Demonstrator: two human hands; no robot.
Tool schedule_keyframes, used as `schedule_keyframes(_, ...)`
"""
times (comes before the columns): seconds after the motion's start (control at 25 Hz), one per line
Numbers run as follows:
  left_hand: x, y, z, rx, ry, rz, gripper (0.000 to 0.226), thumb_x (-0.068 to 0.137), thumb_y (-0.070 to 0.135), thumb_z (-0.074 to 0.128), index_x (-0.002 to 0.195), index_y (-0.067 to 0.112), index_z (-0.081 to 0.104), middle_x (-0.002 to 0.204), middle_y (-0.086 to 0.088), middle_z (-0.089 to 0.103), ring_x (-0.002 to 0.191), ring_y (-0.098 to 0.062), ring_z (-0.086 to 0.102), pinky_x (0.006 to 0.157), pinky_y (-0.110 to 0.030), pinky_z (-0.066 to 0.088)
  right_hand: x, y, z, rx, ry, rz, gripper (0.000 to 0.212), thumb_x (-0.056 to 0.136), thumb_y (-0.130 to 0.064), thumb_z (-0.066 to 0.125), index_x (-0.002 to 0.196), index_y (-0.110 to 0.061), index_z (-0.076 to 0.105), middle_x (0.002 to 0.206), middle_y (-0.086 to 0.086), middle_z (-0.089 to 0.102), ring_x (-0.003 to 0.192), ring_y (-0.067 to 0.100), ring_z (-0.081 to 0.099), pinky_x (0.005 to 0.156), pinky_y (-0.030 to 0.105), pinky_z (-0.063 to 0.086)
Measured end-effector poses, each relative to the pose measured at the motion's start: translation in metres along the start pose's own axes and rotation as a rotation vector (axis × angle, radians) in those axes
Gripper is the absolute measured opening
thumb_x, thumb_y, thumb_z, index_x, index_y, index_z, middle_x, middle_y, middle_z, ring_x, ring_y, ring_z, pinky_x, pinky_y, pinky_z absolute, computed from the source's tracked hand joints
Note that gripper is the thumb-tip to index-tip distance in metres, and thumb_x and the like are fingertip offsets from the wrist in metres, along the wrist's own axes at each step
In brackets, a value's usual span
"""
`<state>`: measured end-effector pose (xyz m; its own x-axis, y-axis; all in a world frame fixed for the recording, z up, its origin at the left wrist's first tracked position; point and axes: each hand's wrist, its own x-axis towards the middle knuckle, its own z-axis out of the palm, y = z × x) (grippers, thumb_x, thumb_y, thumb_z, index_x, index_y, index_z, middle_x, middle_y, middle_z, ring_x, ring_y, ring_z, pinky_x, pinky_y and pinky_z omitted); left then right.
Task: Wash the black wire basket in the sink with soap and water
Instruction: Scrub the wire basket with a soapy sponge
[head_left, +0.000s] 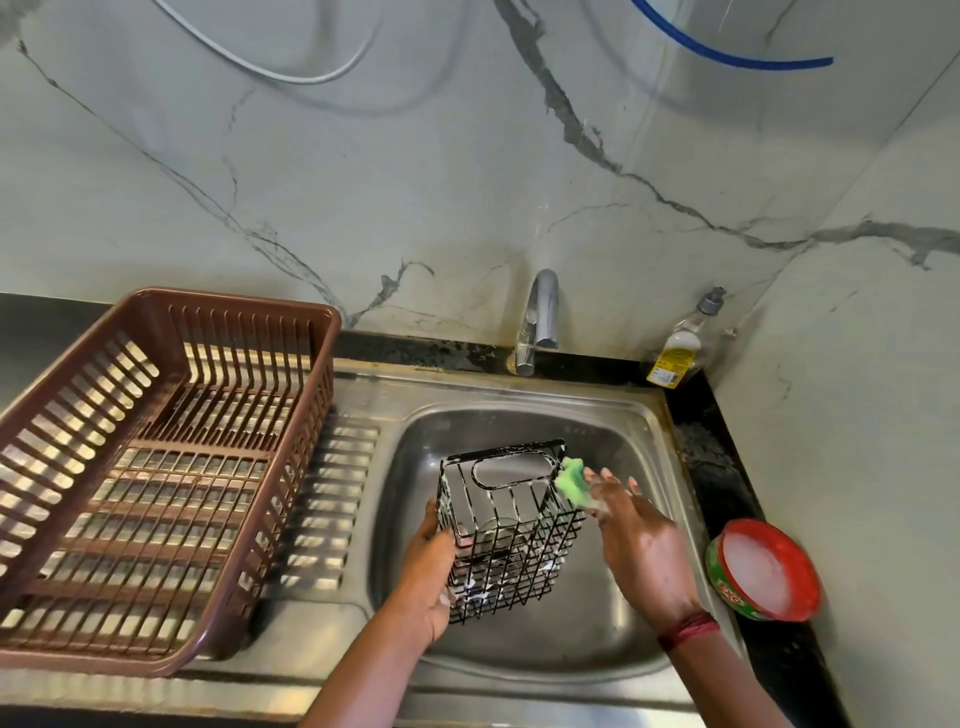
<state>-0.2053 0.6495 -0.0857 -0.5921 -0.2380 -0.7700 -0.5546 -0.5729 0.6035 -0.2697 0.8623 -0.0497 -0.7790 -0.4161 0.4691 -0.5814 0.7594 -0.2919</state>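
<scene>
Soapy wire basket (511, 530) between hands

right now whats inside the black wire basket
The black wire basket shows only soap foam on its wires. Its lower left inside is covered by the left hand.
</scene>
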Motion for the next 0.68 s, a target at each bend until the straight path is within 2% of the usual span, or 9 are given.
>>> schedule_keyframes(0.08,0.0,0.003,-0.005,-0.054,0.013,-0.018,0.035,0.095,0.016,0.061,0.13,0.019,0.063,0.103,-0.008,0.069,0.089,-0.022,0.056,0.074,-0.033,0.044,-0.005,0.002,0.005,0.132,-0.038,0.239,0.043,0.076,0.01,0.067,0.109,-0.016,0.058,0.068,-0.006,0.066,0.05,-0.003,0.058,0.043,0.013,0.046)
schedule_keyframes(0.12,-0.002,0.005,-0.007,-0.079,0.021,-0.039,0.028,0.095,0.019,0.062,0.123,0.014,0.065,0.096,-0.008,0.068,0.086,-0.024,0.056,0.068,-0.032,0.043,-0.007,0.0,0.009,0.216,-0.025,0.367,0.034,0.081,0.005,0.067,0.105,-0.018,0.059,0.065,-0.012,0.063,0.048,-0.004,0.054,0.043,0.012,0.043)
schedule_keyframes(0.24,-0.003,0.007,-0.011,-0.197,0.016,-0.083,0.013,0.095,0.024,0.063,0.093,0.011,0.064,0.085,-0.01,0.065,0.08,-0.026,0.058,0.066,-0.035,0.047,-0.01,-0.002,0.013,0.555,0.105,0.702,0.013,0.092,-0.01,0.061,0.091,-0.023,0.057,0.08,-0.007,0.066,0.073,0.02,0.066,0.06,0.036,0.053)
schedule_keyframes(0.32,-0.005,0.008,-0.013,-0.291,0.006,-0.101,0.013,0.094,0.021,0.064,0.086,0.012,0.06,0.083,-0.012,0.063,0.077,-0.027,0.059,0.064,-0.038,0.055,-0.011,-0.001,0.014,0.733,0.262,0.917,0.005,0.097,-0.018,0.055,0.092,-0.019,0.055,0.089,-0.002,0.063,0.084,0.026,0.064,0.063,0.034,0.052)
schedule_keyframes(0.4,-0.009,0.009,-0.013,-0.363,-0.001,-0.115,0.011,0.092,0.017,0.068,0.088,0.01,0.06,0.082,-0.014,0.061,0.078,-0.028,0.06,0.067,-0.043,0.057,-0.017,0.001,0.016,0.906,0.34,1.097,0.012,0.1,-0.026,0.05,0.101,-0.014,0.05,0.097,-0.001,0.06,0.084,0.023,0.063,0.063,0.039,0.056)
schedule_keyframes(0.44,-0.012,0.01,-0.012,-0.387,-0.003,-0.128,0.012,0.09,0.017,0.069,0.09,0.009,0.06,0.082,-0.014,0.06,0.077,-0.028,0.06,0.068,-0.044,0.058,-0.019,0.0,0.017,0.942,0.344,1.124,0.012,0.1,-0.027,0.049,0.103,-0.015,0.048,0.1,0.0,0.059,0.085,0.023,0.064,0.064,0.043,0.058)
schedule_keyframes(0.52,-0.014,0.01,-0.009,-0.418,-0.017,-0.156,0.02,0.084,0.016,0.073,0.097,0.009,0.06,0.088,-0.015,0.058,0.079,-0.027,0.058,0.063,-0.044,0.061,-0.019,-0.003,0.015,0.807,0.308,1.069,0.01,0.098,-0.024,0.053,0.107,-0.022,0.049,0.102,0.001,0.06,0.087,0.023,0.064,0.069,0.047,0.058)
schedule_keyframes(0.6,-0.017,0.012,-0.003,-0.449,-0.02,-0.191,0.038,0.079,0.011,0.075,0.113,0.007,0.058,0.103,-0.018,0.056,0.085,-0.028,0.057,0.061,-0.045,0.062,-0.014,-0.008,0.014,0.553,0.264,0.943,0.025,0.096,-0.016,0.056,0.121,-0.019,0.053,0.101,-0.001,0.06,0.079,0.016,0.061,0.071,0.033,0.052)
schedule_keyframes(0.68,-0.021,0.013,0.008,-0.468,-0.021,-0.225,0.049,0.079,0.011,0.073,0.124,0.008,0.056,0.123,-0.021,0.051,0.094,-0.03,0.054,0.076,-0.048,0.059,-0.002,-0.019,0.015,0.363,0.261,0.771,0.03,0.094,-0.007,0.058,0.124,-0.005,0.058,0.09,0.005,0.067,0.059,0.005,0.054,0.056,0.012,0.043)
